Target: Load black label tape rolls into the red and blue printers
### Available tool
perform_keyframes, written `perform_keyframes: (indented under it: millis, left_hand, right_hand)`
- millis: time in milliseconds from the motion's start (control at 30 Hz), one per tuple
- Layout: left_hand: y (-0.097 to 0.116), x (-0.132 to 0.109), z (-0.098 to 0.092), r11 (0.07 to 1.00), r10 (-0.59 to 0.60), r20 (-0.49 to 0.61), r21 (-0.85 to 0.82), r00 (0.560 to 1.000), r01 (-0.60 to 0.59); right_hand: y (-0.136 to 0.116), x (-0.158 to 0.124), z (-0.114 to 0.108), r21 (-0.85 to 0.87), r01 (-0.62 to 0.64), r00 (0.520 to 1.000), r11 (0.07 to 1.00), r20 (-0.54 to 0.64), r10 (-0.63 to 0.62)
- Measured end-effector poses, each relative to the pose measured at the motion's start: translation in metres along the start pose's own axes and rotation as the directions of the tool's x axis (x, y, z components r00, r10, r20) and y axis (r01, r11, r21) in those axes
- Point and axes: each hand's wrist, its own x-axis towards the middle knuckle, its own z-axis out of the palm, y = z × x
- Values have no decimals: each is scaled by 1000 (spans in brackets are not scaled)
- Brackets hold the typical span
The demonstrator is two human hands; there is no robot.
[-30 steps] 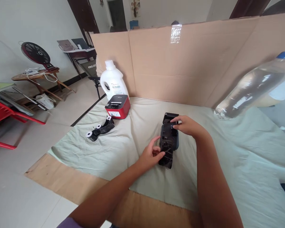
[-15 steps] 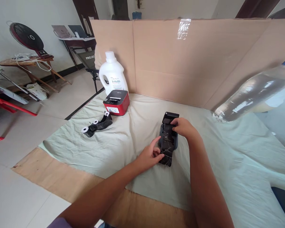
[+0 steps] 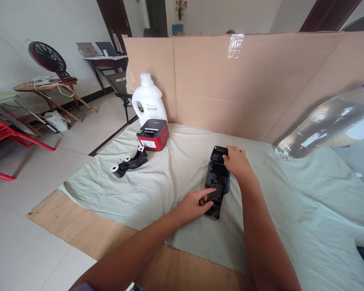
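Observation:
A small dark printer-like device [image 3: 208, 174] lies on the cloth with its black lid [image 3: 217, 155] swung up at the far end. Out of its body runs a black strip [image 3: 214, 208] with pale crease lines, hanging toward me over the near edge. My left hand [image 3: 191, 208] holds the strip from the left, index finger laid on top and thumb at its lower edge. Fingers of my right hand [image 3: 238, 161] are closed on the lid's right side; the fingertips behind it are hidden.
A red and black receipt printer [image 3: 157, 139] stands before a white detergent bottle [image 3: 151, 101]. Left of it lie black strip rolls with white cores [image 3: 119, 171]. Cardboard [image 3: 218, 85] walls the back; a big clear bottle [image 3: 324, 121] leans at right. Wrinkled cloth [image 3: 166, 178] covers the board.
My right hand has moved from inside the device up to its lid. My left index finger now rests on the strip, which reaches down flatter. The whole view has shifted slightly.

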Motion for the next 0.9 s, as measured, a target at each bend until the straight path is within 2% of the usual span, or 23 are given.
perform_keyframes:
  millis: [133, 233, 433, 533, 667, 767, 900]
  left_hand:
    - [6, -3, -3, 1000, 12, 15, 3, 1000, -12]
    - [9, -7, -7, 998, 9, 106, -63, 994, -2]
    - [8, -11, -10, 966, -71, 261, -224, 963, 132]
    - [7, -10, -10, 944, -112, 297, -267, 948, 195]
    - [7, -10, -11, 938, -117, 326, -273, 938, 212]
    - [8, -10, -12, 937, -117, 332, -274, 936, 215]
    - [10, -10, -12, 937, -128, 339, -266, 932, 225]
  right_hand:
    - [5, 1, -2, 54, 89, 970, 995, 221, -99]
    - [11, 0, -5, 97, 118, 942, 988, 305, -143]
    - [19, 4, -5, 122, 108, 943, 987, 301, -141]
    - [20, 4, -5, 138, 120, 912, 983, 376, -164]
    - [19, 2, -5, 127, 74, 873, 989, 472, -126]
    - [19, 1, -6, 113, 54, 878, 992, 468, -101]
    - [18, 0, -7, 185, 45, 912, 982, 394, -116]
